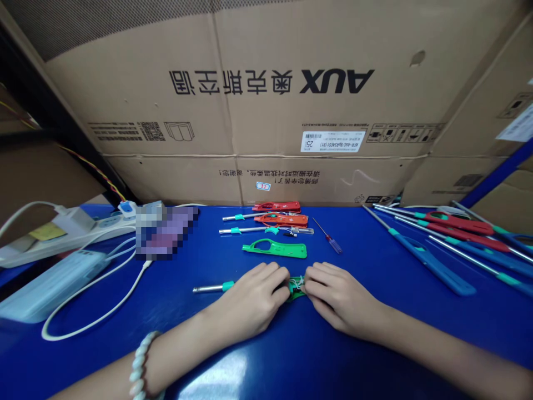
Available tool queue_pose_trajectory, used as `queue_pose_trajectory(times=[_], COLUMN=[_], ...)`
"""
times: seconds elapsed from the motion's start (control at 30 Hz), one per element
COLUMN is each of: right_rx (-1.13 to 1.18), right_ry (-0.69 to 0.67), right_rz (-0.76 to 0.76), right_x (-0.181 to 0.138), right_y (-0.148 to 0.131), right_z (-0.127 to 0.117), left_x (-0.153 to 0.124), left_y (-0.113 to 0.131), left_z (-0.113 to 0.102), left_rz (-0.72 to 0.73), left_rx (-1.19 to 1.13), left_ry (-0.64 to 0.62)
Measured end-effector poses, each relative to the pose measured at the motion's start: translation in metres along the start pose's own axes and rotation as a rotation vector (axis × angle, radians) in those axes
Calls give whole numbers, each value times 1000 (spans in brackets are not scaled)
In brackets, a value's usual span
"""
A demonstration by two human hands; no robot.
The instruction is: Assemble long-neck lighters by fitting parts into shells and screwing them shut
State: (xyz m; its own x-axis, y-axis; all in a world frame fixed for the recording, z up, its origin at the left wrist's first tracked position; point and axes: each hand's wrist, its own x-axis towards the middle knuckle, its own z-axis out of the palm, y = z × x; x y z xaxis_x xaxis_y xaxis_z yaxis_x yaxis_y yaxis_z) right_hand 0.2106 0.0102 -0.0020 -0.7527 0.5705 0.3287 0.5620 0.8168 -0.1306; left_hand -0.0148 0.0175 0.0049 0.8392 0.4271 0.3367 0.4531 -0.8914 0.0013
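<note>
Both hands are closed around a green long-nosed lighter lying low over the blue table, its case open and white wires showing. My left hand grips its middle, and the metal tube sticks out to the left. At the handle's right end, the fingers of my right hand are pinched together, hiding what lies under them. A loose green case half lies just beyond my hands. Behind it are an orange case half, a red case half and tubes with wired inner parts.
A small screwdriver lies right of the case parts. Several blue and red lighters are piled at the right. On the left are a power strip, a light-blue power bank and a white cable. A cardboard wall stands behind.
</note>
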Motion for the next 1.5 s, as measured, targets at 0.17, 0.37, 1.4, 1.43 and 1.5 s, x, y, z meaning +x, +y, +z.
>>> queue_pose_trajectory(times=[0.17,0.37,1.4,1.43,1.5], right_rx=[14,28,236,252,265], right_ry=[-7,-13,-54,-50,-42], right_rz=[0,1,133,142,155], right_x=[0,0,3,4,4], right_y=[0,-1,12,12,12], right_z=[0,0,-15,-14,-13], left_x=[1,3,0,0,1], left_y=[3,3,-8,-9,-12], left_z=[6,12,-3,-4,-5], left_rz=[-9,-7,-18,-14,-4], left_rx=[63,93,-105,-110,-122], left_ry=[52,83,-38,-38,-45])
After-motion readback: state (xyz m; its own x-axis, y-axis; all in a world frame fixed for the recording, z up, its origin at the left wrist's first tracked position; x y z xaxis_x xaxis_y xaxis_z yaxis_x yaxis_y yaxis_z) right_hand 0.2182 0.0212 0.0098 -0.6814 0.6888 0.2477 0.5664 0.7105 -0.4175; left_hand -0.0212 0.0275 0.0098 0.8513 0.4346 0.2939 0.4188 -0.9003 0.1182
